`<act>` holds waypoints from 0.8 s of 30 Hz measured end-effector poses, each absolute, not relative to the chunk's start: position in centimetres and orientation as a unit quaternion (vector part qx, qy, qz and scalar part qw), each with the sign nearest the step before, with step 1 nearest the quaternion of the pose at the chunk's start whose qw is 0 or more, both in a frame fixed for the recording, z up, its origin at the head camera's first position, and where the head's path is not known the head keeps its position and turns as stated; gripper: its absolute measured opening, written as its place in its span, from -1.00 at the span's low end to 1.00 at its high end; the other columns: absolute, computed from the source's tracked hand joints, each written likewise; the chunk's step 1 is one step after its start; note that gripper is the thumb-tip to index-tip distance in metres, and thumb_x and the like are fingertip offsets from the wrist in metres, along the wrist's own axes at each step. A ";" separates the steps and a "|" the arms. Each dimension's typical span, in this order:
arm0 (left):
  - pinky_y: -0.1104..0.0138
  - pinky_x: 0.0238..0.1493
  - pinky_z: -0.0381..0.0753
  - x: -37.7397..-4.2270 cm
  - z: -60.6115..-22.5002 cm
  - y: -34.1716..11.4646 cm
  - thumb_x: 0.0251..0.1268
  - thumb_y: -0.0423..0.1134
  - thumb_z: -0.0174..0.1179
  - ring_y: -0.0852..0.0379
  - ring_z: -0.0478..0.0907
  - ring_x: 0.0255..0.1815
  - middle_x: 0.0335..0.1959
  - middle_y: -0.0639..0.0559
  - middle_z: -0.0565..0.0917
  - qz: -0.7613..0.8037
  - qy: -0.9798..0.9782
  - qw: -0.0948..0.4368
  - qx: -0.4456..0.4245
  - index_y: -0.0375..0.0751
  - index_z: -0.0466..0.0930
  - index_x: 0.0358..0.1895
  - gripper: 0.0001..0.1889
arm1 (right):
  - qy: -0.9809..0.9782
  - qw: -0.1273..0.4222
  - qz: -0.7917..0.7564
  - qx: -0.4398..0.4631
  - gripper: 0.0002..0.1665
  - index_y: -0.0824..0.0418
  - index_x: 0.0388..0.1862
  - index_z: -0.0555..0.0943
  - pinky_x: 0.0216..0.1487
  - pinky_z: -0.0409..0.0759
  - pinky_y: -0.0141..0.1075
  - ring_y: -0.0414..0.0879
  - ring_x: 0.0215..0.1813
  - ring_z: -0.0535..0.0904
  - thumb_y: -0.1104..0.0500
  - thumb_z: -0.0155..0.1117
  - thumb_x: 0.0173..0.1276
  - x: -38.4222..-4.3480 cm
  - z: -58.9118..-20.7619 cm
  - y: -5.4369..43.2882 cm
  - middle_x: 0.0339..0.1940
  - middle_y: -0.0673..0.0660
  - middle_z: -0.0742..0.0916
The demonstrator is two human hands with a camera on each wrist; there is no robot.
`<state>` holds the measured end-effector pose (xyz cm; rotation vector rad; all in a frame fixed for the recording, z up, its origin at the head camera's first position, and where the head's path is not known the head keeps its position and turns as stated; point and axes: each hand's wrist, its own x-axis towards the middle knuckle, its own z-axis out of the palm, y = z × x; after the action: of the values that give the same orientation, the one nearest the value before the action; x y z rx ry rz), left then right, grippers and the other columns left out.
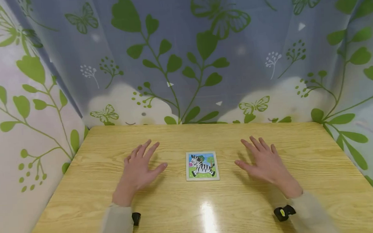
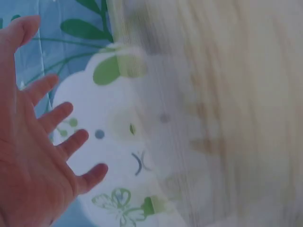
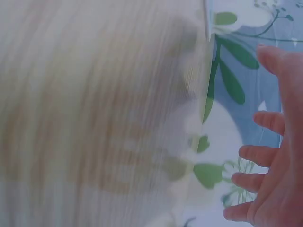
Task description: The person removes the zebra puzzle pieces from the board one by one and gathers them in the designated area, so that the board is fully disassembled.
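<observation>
A small square zebra picture puzzle with a pale frame lies flat on the wooden table, between the two hands. To its left is the left hand, fingers spread, holding nothing. The right hand is on the other side, its fingers likewise spread and nothing in its grasp. Neither hand touches the puzzle. In the left wrist view the left hand shows its palm and spread fingers. The right wrist view has the right hand at its right edge, fingers apart.
The wood-grained table reaches back to a blue curtain with green leaves and butterflies. Patterned white cloth hangs along the left and right sides. A black wrist strap sits at the right sleeve.
</observation>
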<state>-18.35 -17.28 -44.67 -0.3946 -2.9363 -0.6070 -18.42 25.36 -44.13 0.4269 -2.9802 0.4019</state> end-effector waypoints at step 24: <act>-0.15 0.23 0.40 -20.0 -45.0 -10.5 0.26 0.18 0.39 -0.15 0.46 0.33 0.36 0.03 0.52 -0.239 -0.941 -0.016 -0.238 0.13 0.56 0.34 -0.40 | -0.918 0.007 0.319 0.235 -0.53 0.26 0.23 0.65 0.39 0.48 0.18 0.27 0.35 0.58 0.09 0.40 0.40 -21.9 -45.8 18.3 0.25 0.26 0.72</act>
<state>-20.02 -10.51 -44.99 -0.7548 -2.9880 -0.7597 -21.92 18.34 -45.81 0.7363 -2.8713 0.9984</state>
